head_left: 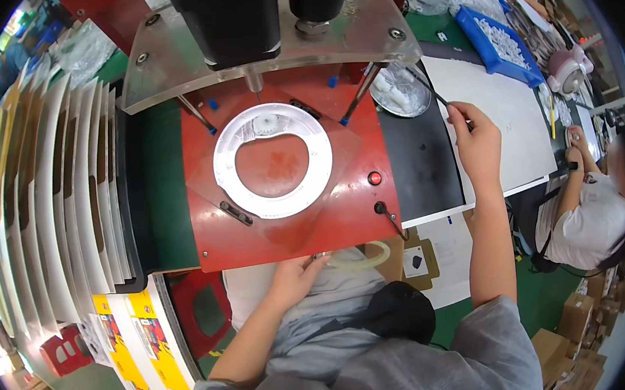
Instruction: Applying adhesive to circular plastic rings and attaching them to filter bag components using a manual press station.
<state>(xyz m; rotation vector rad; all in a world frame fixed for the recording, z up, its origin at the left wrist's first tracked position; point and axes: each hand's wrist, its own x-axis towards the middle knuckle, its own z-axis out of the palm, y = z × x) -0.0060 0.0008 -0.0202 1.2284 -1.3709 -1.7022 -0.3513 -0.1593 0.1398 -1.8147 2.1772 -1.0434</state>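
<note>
My right hand [477, 138] pinches a thin dark stick [430, 86], whose far end reaches the rim of a round metal bowl [418, 108] with a white, paste-like substance inside. My left hand [299, 277] is at the front edge of the red machine base [219, 241], its fingers closed. Something small shows at its fingertips, too little to make out. Close to those fingertips is a pale yellowish ring [368, 261]; whether they touch it is unclear. On the base lies a white ring-shaped housing [223, 162], with a round white gear [267, 124] in its upper part.
Above the housing hangs a clear plate [154, 78] with a black motor block [228, 22]. A red button [375, 178] sits on the base. Upright dividers [64, 196] stand at left. A blue tray [497, 42] holds small white parts; a co-worker [593, 213] sits at right.
</note>
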